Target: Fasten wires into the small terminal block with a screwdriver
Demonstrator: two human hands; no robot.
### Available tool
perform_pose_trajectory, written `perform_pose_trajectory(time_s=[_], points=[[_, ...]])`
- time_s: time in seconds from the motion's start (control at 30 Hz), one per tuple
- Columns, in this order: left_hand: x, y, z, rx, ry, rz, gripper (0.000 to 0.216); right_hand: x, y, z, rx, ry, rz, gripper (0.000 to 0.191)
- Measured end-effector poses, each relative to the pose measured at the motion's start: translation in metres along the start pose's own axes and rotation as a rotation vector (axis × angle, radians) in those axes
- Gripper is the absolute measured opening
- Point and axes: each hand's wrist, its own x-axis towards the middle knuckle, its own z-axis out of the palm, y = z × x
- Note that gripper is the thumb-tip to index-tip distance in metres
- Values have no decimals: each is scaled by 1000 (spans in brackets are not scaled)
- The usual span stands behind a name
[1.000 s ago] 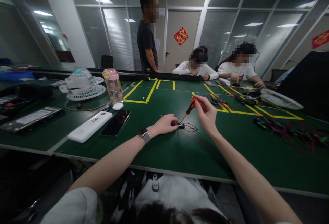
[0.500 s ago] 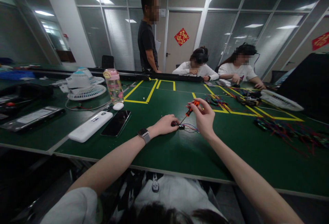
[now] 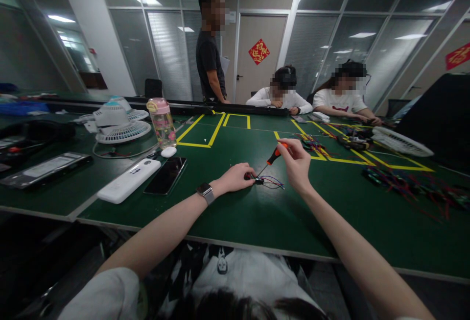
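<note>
My right hand (image 3: 296,163) is closed on the orange-and-black handle of a screwdriver (image 3: 273,156). Its thin shaft slants down to the left, and the tip meets a small black terminal block (image 3: 259,180) on the green table. From the block's right side, thin red and blue wires (image 3: 273,181) loop out over the tabletop. My left hand (image 3: 240,178), with a watch on its wrist, is closed at the block's left end and steadies it. Its fingertips partly hide a dark red-and-black piece there, too small to make out.
Left of my hands lie a black phone (image 3: 166,175), a white power bank (image 3: 129,181) and a white oval case (image 3: 169,152). A pink-lidded bottle (image 3: 161,124) and white fans (image 3: 124,131) stand behind. Bundles of coloured wires (image 3: 414,187) lie at right. Several people are across the green table (image 3: 227,222).
My right fingers have shifted slightly right on the screwdriver handle, showing more of it. The tip stays at the block. Across the table, the person at right has lowered a hand.
</note>
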Motion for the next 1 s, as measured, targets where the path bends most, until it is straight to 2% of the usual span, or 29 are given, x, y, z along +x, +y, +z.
perform_pose_trajectory(time_s=[0.3, 0.43, 0.57, 0.63, 0.7, 0.87, 1.0], points=[[1, -3, 2, 13, 9, 11, 18, -8, -8, 6, 42, -101, 7, 26], [1, -2, 2, 20, 9, 6, 18, -15, -4, 10, 21, -138, -61, 26], [1, -1, 1, -4, 8, 11, 16, -23, -3, 15, -179, 36, -214, 17], [1, -1, 1, -12, 10, 20, 16, -26, -6, 17, -192, 104, -234, 12], [1, -1, 1, -9, 11, 23, 17, -28, -9, 18, -145, 116, -197, 11], [0, -2, 2, -5, 19, 16, 19, -23, -6, 15, 107, 109, 3, 23], [0, -2, 2, -1, 18, 4, 18, -16, 3, 9, 163, 82, 49, 27]])
